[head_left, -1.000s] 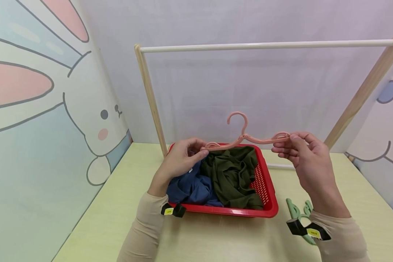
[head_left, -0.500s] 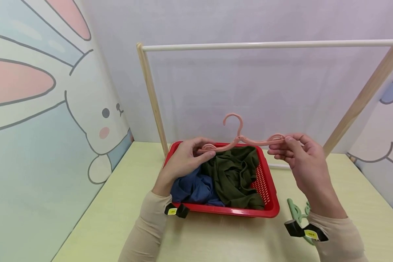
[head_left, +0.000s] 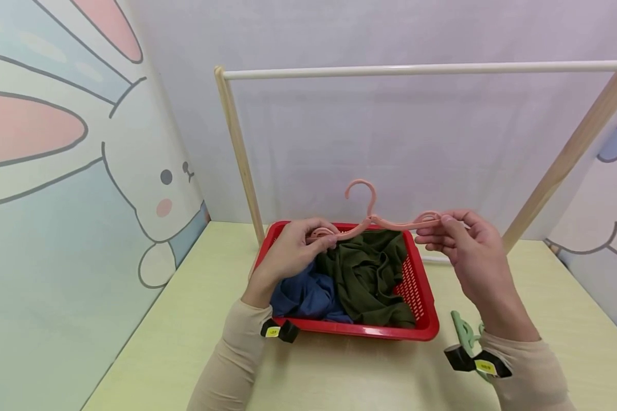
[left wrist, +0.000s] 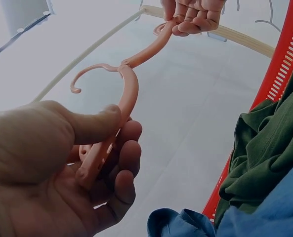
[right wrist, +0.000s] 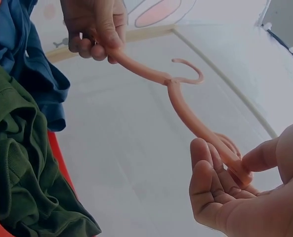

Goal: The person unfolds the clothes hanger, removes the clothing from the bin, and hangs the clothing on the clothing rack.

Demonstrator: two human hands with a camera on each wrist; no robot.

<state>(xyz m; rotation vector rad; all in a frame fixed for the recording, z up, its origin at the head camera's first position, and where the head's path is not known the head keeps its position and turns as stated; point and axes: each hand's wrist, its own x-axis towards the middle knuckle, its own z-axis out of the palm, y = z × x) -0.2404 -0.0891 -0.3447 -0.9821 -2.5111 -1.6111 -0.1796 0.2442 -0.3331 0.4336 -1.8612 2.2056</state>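
Above the basket, a pink clothes hanger (head_left: 371,220) is held level between both hands, its hook pointing up. My left hand (head_left: 293,248) grips one arm of it, thumb on top and fingers curled beneath, as the left wrist view shows. The other end is pinched between thumb and fingers of my right hand (head_left: 475,254). Below lies a red basket (head_left: 429,308) holding a dark green garment (head_left: 367,279) and a blue garment (head_left: 311,297). Neither hand touches the clothes.
A rack with a white rail (head_left: 421,69) and wooden posts (head_left: 239,154) stands behind the basket. On the table (head_left: 154,354), a green hanger (head_left: 463,331) lies at the right, partly hidden by my right wrist. A wall with a printed rabbit (head_left: 139,165) borders the left.
The pink hanger has shifted slightly left and a little down, with my right hand moving left along with it. My left hand now covers more of its end. The clothes have not moved.
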